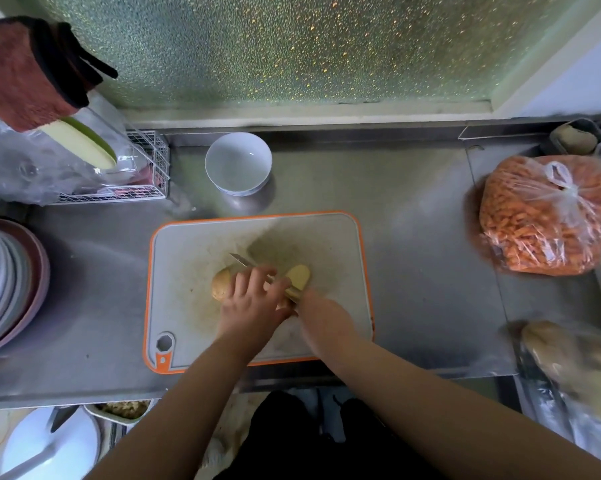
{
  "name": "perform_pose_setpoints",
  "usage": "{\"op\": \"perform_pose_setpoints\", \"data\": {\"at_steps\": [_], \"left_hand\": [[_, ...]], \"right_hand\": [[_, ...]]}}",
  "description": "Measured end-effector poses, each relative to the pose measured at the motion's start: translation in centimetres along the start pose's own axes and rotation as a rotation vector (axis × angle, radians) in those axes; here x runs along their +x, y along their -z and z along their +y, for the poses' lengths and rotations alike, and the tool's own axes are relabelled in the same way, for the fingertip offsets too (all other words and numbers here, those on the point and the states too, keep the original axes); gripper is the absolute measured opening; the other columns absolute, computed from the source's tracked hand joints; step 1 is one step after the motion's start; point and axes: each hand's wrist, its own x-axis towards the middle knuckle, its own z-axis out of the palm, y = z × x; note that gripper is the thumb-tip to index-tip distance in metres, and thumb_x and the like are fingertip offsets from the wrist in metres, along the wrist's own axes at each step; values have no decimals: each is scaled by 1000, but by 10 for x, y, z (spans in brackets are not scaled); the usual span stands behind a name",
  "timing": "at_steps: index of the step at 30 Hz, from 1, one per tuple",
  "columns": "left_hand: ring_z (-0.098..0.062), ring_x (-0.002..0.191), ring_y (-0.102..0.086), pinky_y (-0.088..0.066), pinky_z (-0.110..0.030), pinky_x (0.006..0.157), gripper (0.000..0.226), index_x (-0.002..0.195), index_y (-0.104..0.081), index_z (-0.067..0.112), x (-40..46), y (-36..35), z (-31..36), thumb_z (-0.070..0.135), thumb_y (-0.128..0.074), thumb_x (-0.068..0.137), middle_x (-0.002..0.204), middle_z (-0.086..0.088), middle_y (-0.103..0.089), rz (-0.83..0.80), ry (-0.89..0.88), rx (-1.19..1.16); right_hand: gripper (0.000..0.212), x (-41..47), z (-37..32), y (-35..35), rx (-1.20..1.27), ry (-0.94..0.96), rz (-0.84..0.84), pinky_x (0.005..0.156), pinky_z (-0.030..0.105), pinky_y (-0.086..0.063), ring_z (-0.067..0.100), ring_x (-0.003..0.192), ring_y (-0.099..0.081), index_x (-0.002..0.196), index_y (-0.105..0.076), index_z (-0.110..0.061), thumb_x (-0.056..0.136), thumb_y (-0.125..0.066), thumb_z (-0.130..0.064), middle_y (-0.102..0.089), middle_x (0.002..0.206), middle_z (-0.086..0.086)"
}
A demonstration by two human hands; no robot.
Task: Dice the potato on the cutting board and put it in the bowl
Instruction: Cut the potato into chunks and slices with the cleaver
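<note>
Still on the first cuts, nothing diced yet

You are early in the dicing: the potato lies near the middle of the cutting board, and your left hand rests over it with the fingers curled down to pin it. A cut piece with its pale face up sits just to the right of the blade. Your right hand is wrapped round the handle of the knife, whose tip shows beyond your left fingers; how deep the blade sits in the potato is hidden by your hand, so I would only guess it is partway through a slice. The bowl stands on the counter behind the board, well apart from it, and it looks empty. Next you need to finish this slice, keep your left fingertips tucked back from the edge, then lay the slabs flat and cut them into strips and cubes before anything goes to the bowl
</note>
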Motion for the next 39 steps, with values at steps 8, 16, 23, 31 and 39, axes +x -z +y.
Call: {"op": "perform_pose_setpoints", "data": {"at_steps": [8, 16, 23, 31, 39], "left_hand": [[-23, 93, -41, -31, -40, 96, 32, 72, -67, 25, 34, 6, -19, 53, -74, 59, 98, 0, -60, -141, -293, 64], [-25, 88, -56, -48, -40, 82, 37, 91, -69, 20, 23, 9, -17, 51, -69, 71, 100, -2, -61, -110, -219, 21], [-19, 77, -56, -48, -32, 51, 6, 84, -70, 17, -14, -9, -4, 22, -68, 84, 88, 1, -64, 26, -55, -208], [-19, 80, -52, -44, -28, 53, 22, 83, -73, 14, -22, -18, 1, 28, -57, 85, 84, -3, -66, 72, 82, -298], [-18, 85, -55, -39, -21, 65, 22, 84, -74, 10, -25, -22, 1, 26, -59, 84, 90, -4, -69, 115, 114, -376]], "right_hand": [[34, -3, -1, 5, 141, -104, 46, 83, 35, -47, 28, 104, -62, 121, -48, -6, 100, -39, -31, -63, 111, 12], [24, -5, -1, 16, 153, -114, -32, 84, 36, -46, 28, 103, -61, 118, -48, -7, 99, -37, -17, -63, 112, 11], [25, -10, 4, 15, 178, -61, 28, 84, 32, -43, 27, 104, -59, 118, -50, -10, 100, -34, -19, -61, 115, 11], [18, -45, -4, 23, 106, -50, 72, 71, 34, -44, 28, 96, -64, 113, -46, -13, 100, -33, -15, -65, 104, 9], [18, -48, -9, 35, 76, -55, 13, 74, 33, -43, 27, 101, -62, 114, -46, -10, 99, -37, -10, -63, 109, 11]]}}
